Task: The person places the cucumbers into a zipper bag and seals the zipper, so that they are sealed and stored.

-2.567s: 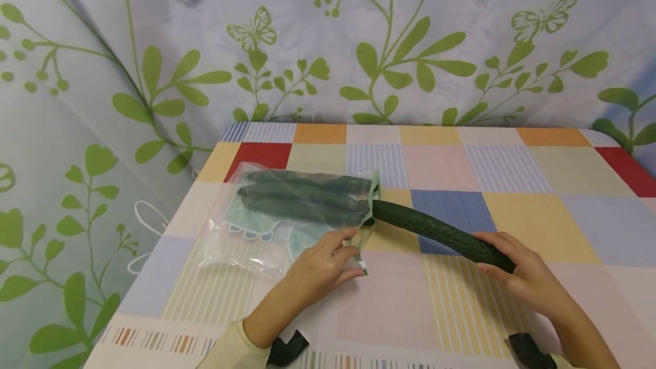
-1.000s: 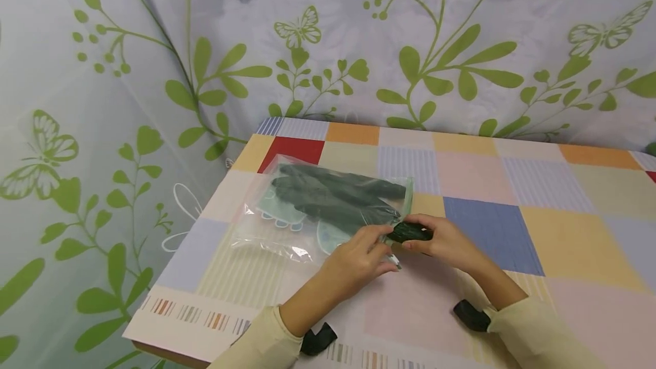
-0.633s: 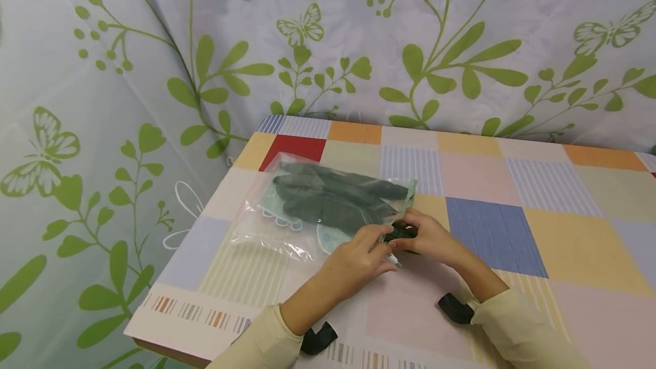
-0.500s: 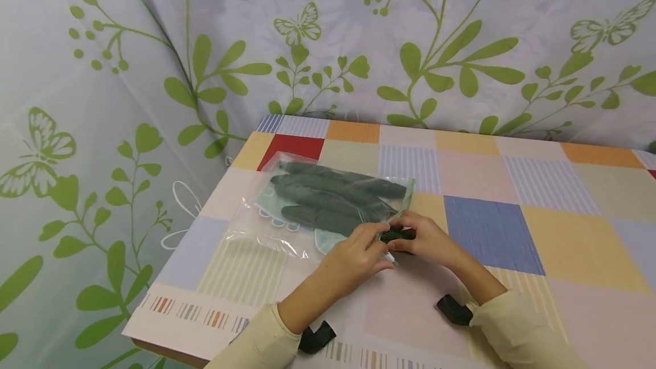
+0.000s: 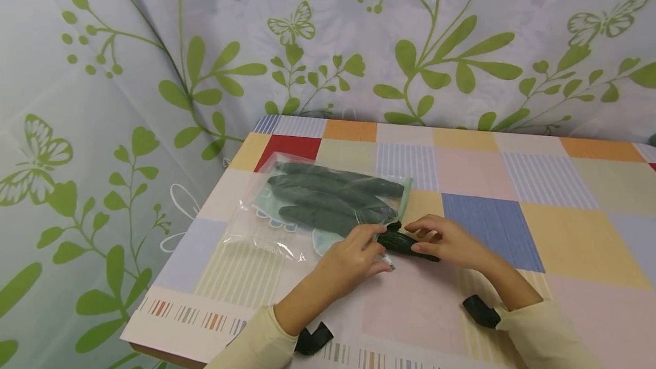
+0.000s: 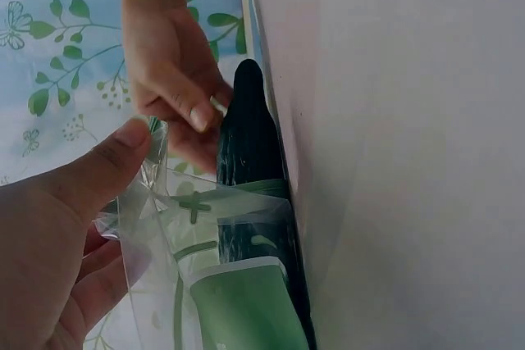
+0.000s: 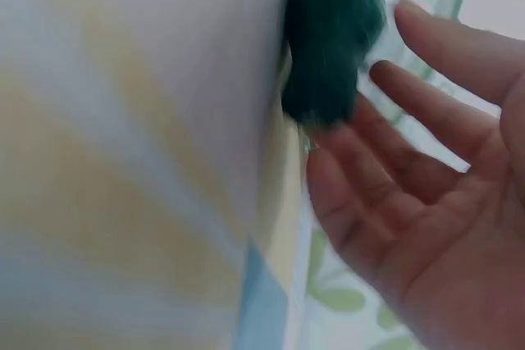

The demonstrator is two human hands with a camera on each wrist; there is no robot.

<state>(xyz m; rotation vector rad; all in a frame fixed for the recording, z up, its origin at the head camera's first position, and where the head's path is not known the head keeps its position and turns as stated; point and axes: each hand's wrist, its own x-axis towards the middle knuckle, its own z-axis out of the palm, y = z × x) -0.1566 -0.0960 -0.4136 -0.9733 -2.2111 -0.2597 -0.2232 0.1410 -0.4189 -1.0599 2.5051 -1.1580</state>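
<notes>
In the head view a clear zip bag (image 5: 263,244) lies flat on the table, with several dark green cucumbers (image 5: 328,187) inside. One cucumber (image 5: 405,245) sticks partly out of the bag's mouth at its right end. My left hand (image 5: 345,261) pinches the edge of that mouth between thumb and fingers, as the left wrist view also shows. Beside the protruding cucumber end, my right hand (image 5: 453,242) has loosely bent, spread fingers and grips nothing. In the right wrist view the fingertips (image 7: 324,174) are close to the cucumber's tip (image 7: 324,79); whether they touch is unclear.
A patchwork-patterned cloth (image 5: 569,244) covers the table, whose left edge runs down the head view. Behind it hangs a leaf-print curtain (image 5: 328,33). A white cord loop (image 5: 179,204) hangs by the left edge. Black straps (image 5: 482,312) sit at both wrists.
The right hand pushed the long cucumber leftward into the bag until only its end shows, then loosened its hold and drew back slightly right. The left hand keeps pinching the bag's mouth.
</notes>
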